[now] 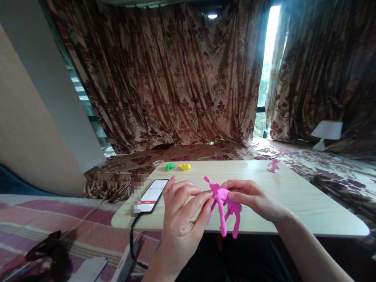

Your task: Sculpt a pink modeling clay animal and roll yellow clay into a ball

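Observation:
A bright pink clay animal figure (221, 196) with long legs is held up above the near part of the table. My left hand (185, 215) pinches it at its left end, thumb and forefinger pressed together there. From the other side, my right hand (252, 196) grips its body between thumb and fingers. The legs dangle below both hands, and a thin curved piece sticks up at the top left. Part of the body is hidden behind my fingers.
On the pale wooden table (293, 211) a phone (154, 196) showing a timer lies at left, its cable running off the edge. Green clay (169, 167) and yellow clay (185, 167) lie at the back left. A small pink figure (273, 166) stands at the back right.

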Demonstrator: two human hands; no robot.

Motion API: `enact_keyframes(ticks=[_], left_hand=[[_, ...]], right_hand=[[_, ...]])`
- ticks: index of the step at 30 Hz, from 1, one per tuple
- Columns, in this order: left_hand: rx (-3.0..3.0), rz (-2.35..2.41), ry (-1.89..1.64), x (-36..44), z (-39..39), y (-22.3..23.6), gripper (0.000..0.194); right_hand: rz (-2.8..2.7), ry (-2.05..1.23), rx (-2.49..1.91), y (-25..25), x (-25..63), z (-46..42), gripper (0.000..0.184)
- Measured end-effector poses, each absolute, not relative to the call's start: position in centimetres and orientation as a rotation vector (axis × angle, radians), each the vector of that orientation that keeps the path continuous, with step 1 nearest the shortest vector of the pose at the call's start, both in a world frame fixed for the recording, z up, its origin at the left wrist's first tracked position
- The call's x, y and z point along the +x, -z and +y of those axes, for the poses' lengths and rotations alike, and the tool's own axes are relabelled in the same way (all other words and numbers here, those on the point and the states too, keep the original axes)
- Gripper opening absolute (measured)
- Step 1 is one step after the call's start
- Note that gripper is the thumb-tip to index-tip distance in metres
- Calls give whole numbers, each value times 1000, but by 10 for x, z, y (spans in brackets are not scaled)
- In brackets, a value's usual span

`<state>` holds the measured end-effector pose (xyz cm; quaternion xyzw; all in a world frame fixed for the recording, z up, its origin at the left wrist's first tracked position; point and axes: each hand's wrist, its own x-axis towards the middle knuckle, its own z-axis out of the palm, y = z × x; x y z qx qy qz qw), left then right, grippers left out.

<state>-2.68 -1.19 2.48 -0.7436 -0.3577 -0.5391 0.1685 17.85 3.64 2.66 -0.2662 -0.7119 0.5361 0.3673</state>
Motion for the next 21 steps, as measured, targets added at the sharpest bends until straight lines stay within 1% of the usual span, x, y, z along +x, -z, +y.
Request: enact_keyframes(ticks=[8, 10, 13, 15, 18, 21], left_hand=[[-2059, -1030, 1529, -26, -10, -21, 23], [-2071, -1057, 1576, -26, -11, -20, 28], [-2123, -1220, 1723, -26, -13, -17, 40], [-2169, -1361, 1824, -25, -14, -14, 35], [-2207, -1483, 1921, -22, -18, -10, 19], [-2189, -1522, 1977, -18, -22, -12, 14]], right_hand=[[-1829, -1353, -710, -26, 175, 36, 27], [-1820, -1335, -706, -25, 175, 36, 26], [-1790, -1259, -733, -23, 177, 35, 26], [-1769, -1206, -736, -22, 177, 33, 25], [-1755, -1132, -718, -19, 176, 28, 24], [-1768, -1023, -737, -18, 172, 24, 24]])
